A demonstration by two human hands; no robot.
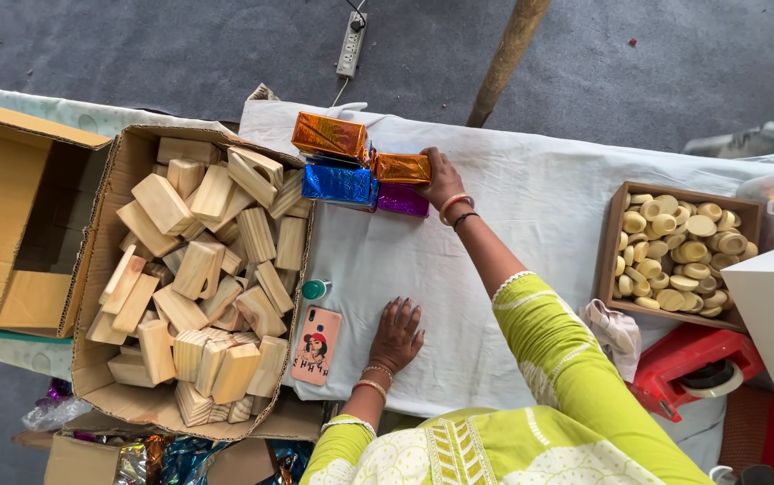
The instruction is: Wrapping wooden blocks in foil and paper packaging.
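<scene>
Head view, looking down on table point(513, 233) under white cloth. Right hand point(442, 180) stretched forward, fingers closed on end of orange foil block point(402, 168); block lying flat at far edge of cloth, touching blue foil block point(339, 184) on one side, purple foil block point(402, 200) just below, second orange block point(329, 136) stacked behind blue. Left hand point(396, 335) flat on cloth, fingers spread, holding nothing, just beside phone point(315, 345) in pink case. Small green-capped bottle point(315, 289) above phone, apart from hand. Large open carton point(109, 377) at left edge of cloth, filled with bare wooden blocks point(198, 269) piled loosely. Emptier carton point(10, 224) further left. Wooden tray point(610, 242) of round pale discs point(679, 251) at right, well apart from both hands. Red tape dispenser point(688, 364) below tray
</scene>
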